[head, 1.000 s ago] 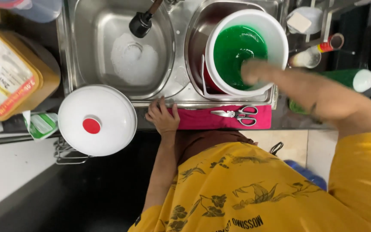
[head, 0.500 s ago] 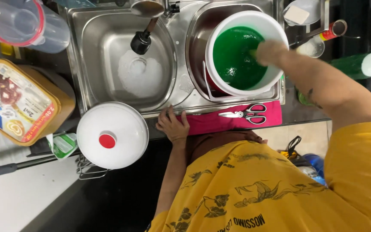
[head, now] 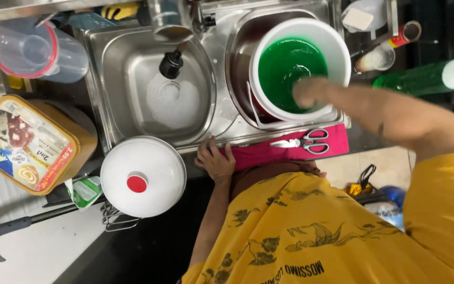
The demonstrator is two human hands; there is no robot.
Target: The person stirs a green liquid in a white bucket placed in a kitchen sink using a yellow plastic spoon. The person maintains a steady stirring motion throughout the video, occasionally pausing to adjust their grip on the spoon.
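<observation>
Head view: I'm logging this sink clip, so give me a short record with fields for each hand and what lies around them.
view: looking down on a double sink
right hand: reaching into the white bucket, at the green liquid; grip unclear, blurred
left hand: flat on the sink's front edge, holding nothing
scissors: lying on the pink cloth, beside the left hand
white lid: red knob, left of the left hand
left basin: foam at the drain
</observation>
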